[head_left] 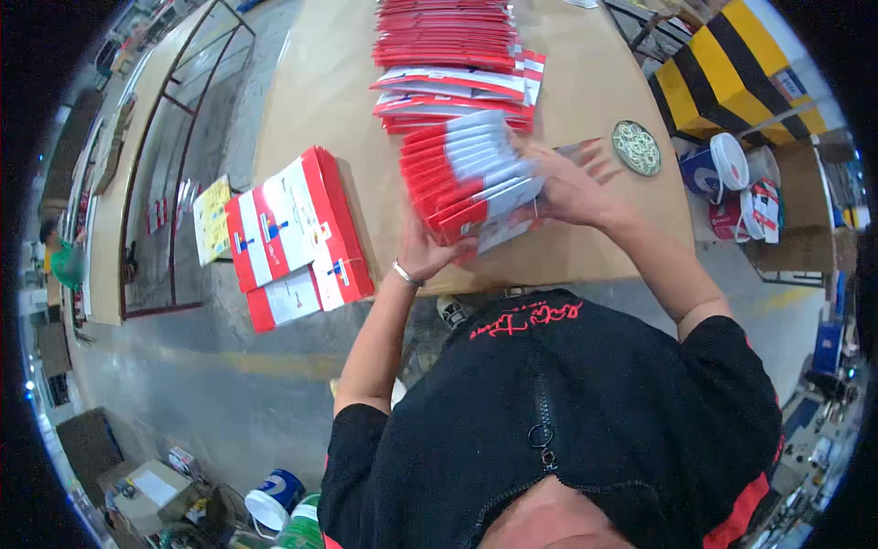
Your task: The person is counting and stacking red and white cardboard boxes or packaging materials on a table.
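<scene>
**Inspector:** At centre frame, your left hand grips the lower end of a fanned bundle of red-and-white cardboard sleeves, fingers curled under it. Your right hand presses its right edge, fingers spread wide.

**Operator:** How will it handle?

**Inspector:** Light, I judge, and each sleeve fairly stiff, but the faces look glossy, so the fan could slide apart. Hold it at both ends, squeezing across the stack, not by the flat faces.

**Operator:** Anything around it?

**Inspector:** Long rows of sleeves at upper centre, a flat stack left of centre, a round patterned disc to the right, all on the brown table.
</scene>
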Demonstrator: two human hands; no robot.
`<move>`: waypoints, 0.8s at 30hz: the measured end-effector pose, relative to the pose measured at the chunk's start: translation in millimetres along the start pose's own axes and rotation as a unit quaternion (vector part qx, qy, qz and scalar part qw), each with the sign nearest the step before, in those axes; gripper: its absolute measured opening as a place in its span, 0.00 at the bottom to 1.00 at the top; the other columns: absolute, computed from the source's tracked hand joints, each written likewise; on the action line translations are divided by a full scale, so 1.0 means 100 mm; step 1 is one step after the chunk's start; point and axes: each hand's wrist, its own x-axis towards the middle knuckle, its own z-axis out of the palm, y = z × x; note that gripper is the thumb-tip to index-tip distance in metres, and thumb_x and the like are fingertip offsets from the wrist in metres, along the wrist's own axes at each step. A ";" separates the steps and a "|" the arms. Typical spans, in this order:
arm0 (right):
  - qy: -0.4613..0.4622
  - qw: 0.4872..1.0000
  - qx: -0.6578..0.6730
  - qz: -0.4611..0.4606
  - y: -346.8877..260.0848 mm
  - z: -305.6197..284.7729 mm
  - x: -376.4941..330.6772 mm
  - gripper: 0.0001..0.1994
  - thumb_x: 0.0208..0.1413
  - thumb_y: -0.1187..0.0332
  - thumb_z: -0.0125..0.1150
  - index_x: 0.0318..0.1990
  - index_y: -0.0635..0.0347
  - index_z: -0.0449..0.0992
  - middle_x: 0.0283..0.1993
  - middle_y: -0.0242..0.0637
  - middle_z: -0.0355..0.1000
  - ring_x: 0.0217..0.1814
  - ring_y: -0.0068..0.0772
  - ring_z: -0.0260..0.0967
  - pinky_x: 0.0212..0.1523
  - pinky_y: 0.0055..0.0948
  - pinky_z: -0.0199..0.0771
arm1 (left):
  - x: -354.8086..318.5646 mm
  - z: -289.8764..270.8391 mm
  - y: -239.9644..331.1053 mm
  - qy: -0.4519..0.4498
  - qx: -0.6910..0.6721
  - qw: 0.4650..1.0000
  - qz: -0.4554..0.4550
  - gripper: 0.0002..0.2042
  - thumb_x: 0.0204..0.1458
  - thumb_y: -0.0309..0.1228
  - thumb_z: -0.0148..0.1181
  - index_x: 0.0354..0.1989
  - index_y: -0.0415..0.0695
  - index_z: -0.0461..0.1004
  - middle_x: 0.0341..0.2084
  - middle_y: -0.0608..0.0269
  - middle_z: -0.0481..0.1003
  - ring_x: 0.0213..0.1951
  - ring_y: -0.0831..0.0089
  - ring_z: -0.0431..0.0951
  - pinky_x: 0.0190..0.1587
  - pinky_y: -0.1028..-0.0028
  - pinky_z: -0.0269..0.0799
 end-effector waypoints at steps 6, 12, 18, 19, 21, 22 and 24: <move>0.046 0.976 0.125 0.172 -0.17 0.36 0.06 0.30 0.33 0.58 0.72 0.46 0.59 0.70 0.45 0.42 0.71 0.45 0.49 0.68 0.47 0.40 0.68 | -0.09 -0.08 0.12 -0.070 0.065 0.995 -0.002 0.69 0.22 0.39 0.78 0.64 0.40 0.22 0.64 0.46 0.46 0.66 0.56 0.46 0.65 0.61 0.45; 0.075 0.964 0.219 0.130 -0.21 0.62 0.09 0.25 0.37 0.60 0.70 0.44 0.59 0.71 0.45 0.42 0.71 0.49 0.48 0.67 0.50 0.40 0.67 | -0.14 0.01 -0.01 -0.017 0.069 0.997 0.025 0.67 0.25 0.39 0.77 0.64 0.39 0.22 0.60 0.43 0.51 0.62 0.52 0.52 0.62 0.60 0.51; -0.062 0.992 0.050 0.100 -0.30 -0.17 0.14 0.46 0.32 0.62 0.73 0.61 0.62 0.54 0.62 0.50 0.55 0.64 0.48 0.53 0.63 0.37 0.53 | 0.10 -0.15 0.14 0.069 0.096 0.992 0.044 0.28 0.36 0.35 0.67 0.47 0.41 0.64 0.40 0.49 0.66 0.44 0.47 0.66 0.46 0.57 0.66; -0.046 0.986 0.083 0.138 -0.35 -0.31 0.20 0.52 0.30 0.61 0.73 0.64 0.63 0.47 0.65 0.52 0.50 0.67 0.47 0.49 0.66 0.37 0.49 | 0.11 -0.14 0.11 0.079 0.102 0.991 0.041 0.28 0.36 0.35 0.67 0.47 0.41 0.64 0.40 0.49 0.66 0.44 0.47 0.66 0.46 0.57 0.66; -0.058 0.995 0.030 0.076 -0.67 -0.54 0.41 0.53 0.31 0.62 0.73 0.65 0.64 0.44 0.66 0.50 0.48 0.69 0.47 0.45 0.66 0.39 0.46 | 0.06 -0.16 0.03 0.062 0.150 0.985 0.052 0.29 0.35 0.35 0.67 0.49 0.42 0.63 0.40 0.47 0.66 0.43 0.46 0.67 0.44 0.56 0.66; -0.056 0.997 -0.034 0.029 -0.80 -0.55 0.51 0.54 0.32 0.62 0.72 0.66 0.64 0.41 0.68 0.49 0.46 0.71 0.47 0.41 0.67 0.40 0.43 | 0.09 -0.13 0.13 0.115 0.130 0.982 0.070 0.29 0.35 0.35 0.66 0.49 0.43 0.63 0.39 0.46 0.66 0.41 0.46 0.68 0.42 0.56 0.67; -0.087 0.990 -0.107 0.006 -0.90 -0.44 0.68 0.54 0.32 0.60 0.72 0.65 0.67 0.41 0.67 0.50 0.46 0.70 0.45 0.43 0.67 0.41 0.42 | 0.11 -0.10 0.11 0.079 0.135 0.986 0.061 0.30 0.35 0.35 0.67 0.48 0.42 0.62 0.39 0.47 0.66 0.40 0.46 0.68 0.41 0.57 0.68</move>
